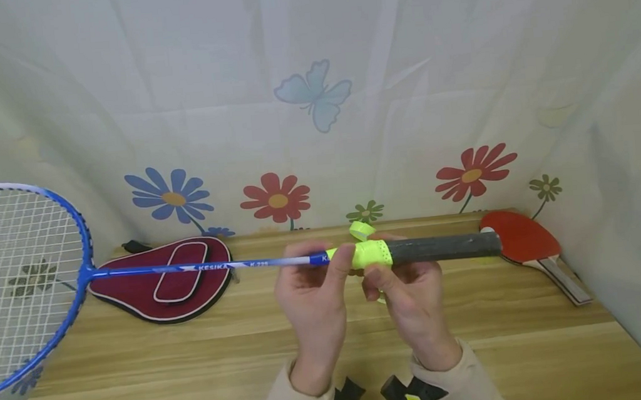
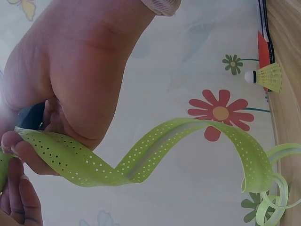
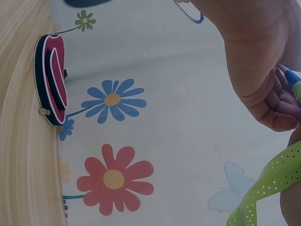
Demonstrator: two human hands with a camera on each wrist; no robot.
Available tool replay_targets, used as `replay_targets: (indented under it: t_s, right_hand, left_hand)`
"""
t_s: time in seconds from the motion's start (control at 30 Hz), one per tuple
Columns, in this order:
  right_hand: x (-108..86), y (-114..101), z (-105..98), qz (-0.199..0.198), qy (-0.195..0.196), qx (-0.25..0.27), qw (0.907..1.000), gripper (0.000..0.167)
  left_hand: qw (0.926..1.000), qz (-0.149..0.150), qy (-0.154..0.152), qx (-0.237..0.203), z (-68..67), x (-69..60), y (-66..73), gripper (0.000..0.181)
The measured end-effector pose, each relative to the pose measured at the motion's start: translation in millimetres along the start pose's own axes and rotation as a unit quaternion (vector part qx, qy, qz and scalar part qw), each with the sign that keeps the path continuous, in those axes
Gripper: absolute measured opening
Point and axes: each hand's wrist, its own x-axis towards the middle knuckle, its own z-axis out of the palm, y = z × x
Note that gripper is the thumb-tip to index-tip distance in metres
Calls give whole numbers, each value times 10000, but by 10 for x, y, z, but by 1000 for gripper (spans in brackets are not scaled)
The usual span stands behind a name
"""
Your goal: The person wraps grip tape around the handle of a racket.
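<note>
A blue and white badminton racket (image 1: 190, 268) lies level across the head view, strung head at the left, black handle (image 1: 443, 248) at the right. My left hand (image 1: 313, 295) grips it where the shaft meets the handle, thumb against the neon yellow-green grip tape (image 1: 372, 253). This perforated tape covers the handle's shaft end. Just right of there, my right hand (image 1: 419, 308) pinches the tape at the handle, with fingers partly hidden behind it. In the left wrist view, a loose length of the tape (image 2: 84, 167) trails from the hands into a curled end near the table.
A maroon paddle case (image 1: 136, 296) lies at the table's left. The red table tennis paddle (image 1: 521, 234) is at the right, with a yellow shuttlecock (image 2: 268, 77) beside it in the left wrist view. A flowered curtain (image 1: 206, 108) stands behind the wooden table (image 1: 169, 362).
</note>
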Motion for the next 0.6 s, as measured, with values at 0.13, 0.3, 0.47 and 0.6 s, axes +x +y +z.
replay_targets:
  t_s: [0.13, 0.3, 0.47, 0.6]
  right_hand:
    - [-14, 5, 24, -22, 136, 5, 9999, 28]
    - [-29, -7, 30, 118, 485, -89, 9987, 14]
    - [-33, -37, 26, 449, 637, -116, 9969, 3]
    - [-27, -58, 32, 534, 658, -195, 9962, 5]
  left_hand:
    - [9998, -58, -92, 192, -18, -2, -2, 26]
    - [9973, 154, -723, -25, -10, 4, 3, 32]
    - [9815, 407, -1610, -950, 20, 23, 4, 44]
    - [9754, 493, -1849, -1091, 6, 43, -11, 41]
